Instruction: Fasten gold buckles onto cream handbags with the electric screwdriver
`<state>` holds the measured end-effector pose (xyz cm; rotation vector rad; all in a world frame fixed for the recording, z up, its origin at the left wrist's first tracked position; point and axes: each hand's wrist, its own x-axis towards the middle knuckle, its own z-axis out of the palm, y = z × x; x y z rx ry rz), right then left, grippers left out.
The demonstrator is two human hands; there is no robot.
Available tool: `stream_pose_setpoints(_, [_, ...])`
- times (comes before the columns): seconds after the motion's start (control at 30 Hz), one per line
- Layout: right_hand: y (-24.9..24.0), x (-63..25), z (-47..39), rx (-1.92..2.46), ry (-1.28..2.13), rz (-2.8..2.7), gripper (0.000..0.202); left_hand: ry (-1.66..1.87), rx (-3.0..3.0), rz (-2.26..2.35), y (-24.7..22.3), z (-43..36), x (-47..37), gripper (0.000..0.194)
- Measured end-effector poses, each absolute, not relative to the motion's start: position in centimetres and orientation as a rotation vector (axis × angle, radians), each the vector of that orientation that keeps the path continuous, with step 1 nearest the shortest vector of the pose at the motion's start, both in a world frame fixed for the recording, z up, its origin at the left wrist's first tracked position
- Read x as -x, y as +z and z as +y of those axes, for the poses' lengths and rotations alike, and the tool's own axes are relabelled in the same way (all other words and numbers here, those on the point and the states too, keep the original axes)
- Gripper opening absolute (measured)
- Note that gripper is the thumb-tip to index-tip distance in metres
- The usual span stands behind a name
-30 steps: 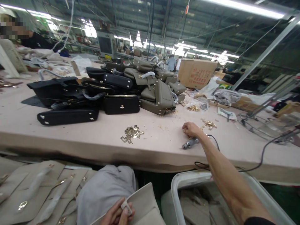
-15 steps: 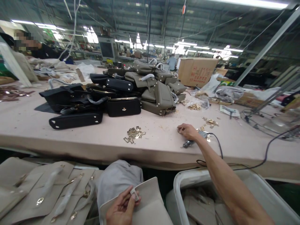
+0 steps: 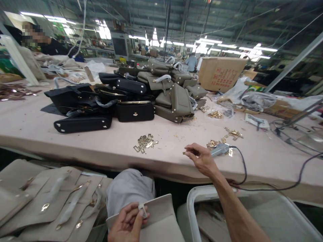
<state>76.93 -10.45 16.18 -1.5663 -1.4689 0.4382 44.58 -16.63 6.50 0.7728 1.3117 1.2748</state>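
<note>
On my lap lies a beige leather bag piece (image 3: 163, 215). My left hand (image 3: 130, 223) is closed on its edge, the thumb pressing a small pale rectangular fitting (image 3: 142, 210) there. Over the table's front part, my right hand (image 3: 202, 158) pinches a small gold metal piece (image 3: 184, 153) between thumb and fingertips. Just behind that hand lies a grey corded power tool (image 3: 219, 150), its front end hidden by the hand. Small gold fittings (image 3: 213, 144) are heaped beside the tool. Another pile of gold rectangular frames (image 3: 145, 143) sits left of my right hand.
Black handbags (image 3: 135, 111) and olive handbags (image 3: 176, 102) are stacked on the table (image 3: 121, 144). A cardboard box (image 3: 220, 74) stands behind. Beige bags (image 3: 50, 201) lie at lower left; a white bin (image 3: 191, 208) holds more pieces. The tool's cord (image 3: 243, 164) runs right.
My right hand has drawn back toward me and slightly left from beside the tool, with the small gold piece now visible in its fingertips. My left hand keeps hold of the bag piece.
</note>
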Motion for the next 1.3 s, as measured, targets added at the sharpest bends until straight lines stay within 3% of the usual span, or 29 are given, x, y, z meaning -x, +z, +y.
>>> stream_pose_setpoints(0.1, [16.1,-71.2,-12.7,1.484,0.656,-1.405,0.022,1.129,-0.810,1.309,8.5,-16.7,-44.5,0.041])
stream_pose_setpoints(0.3, [14.1,-64.2,-14.8,1.214,1.057,-1.478,0.014,1.125,-0.767,1.263,9.6,-16.7,-44.6,0.035])
stream_pose_setpoints(0.53, [12.3,-61.4,-14.7,1.302,1.338,-1.552,0.017,1.093,-0.814,1.207,9.8,-17.1,-44.0,0.026])
stream_pose_setpoints(1.3, [10.6,-59.3,-15.3,1.471,1.060,-1.563,0.020,0.946,-0.807,1.158,9.5,-16.6,-42.3,0.026])
